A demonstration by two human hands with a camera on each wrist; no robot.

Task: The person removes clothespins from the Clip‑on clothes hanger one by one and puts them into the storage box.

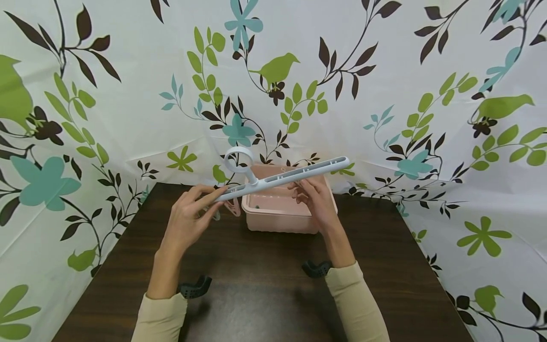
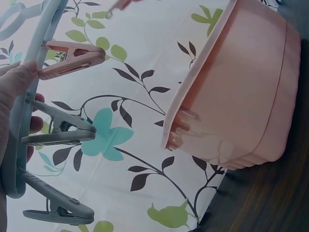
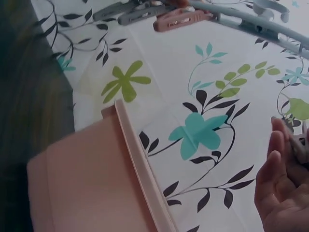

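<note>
Your left grip (image 1: 188, 213) is closed on the pale blue hanger (image 1: 273, 181), thumb on one side of the bar and fingers on the other, near its left end. The bar slants up to the right from your left grip, its ring-shaped hook (image 1: 238, 149) standing above and to the right of that grip.

Three clips hang from the stretch of bar at your left grip: a pink clip (image 2: 77, 61) right beside the thumb tip, then a grey clip (image 2: 58, 138), then a second grey clip (image 2: 65, 214) closest to the bar's end.

Your right grip (image 1: 318, 199) is just below the bar's right half, pinching another clip, dark grey (image 3: 298, 147), between thumb and fingers. You cannot tell whether this one touches the bar.

The pink basket (image 1: 282, 223) sits on the dark wood counter (image 1: 256, 275), beyond your two grips, and your right grip covers part of its right side. Behind it, past both grips, rises a white cloth (image 1: 141, 95) printed with leaves, flowers and birds. A dark wrist mount (image 1: 196, 287) sits below your left grip, with a pale sleeve (image 1: 160, 318) beneath it.
</note>
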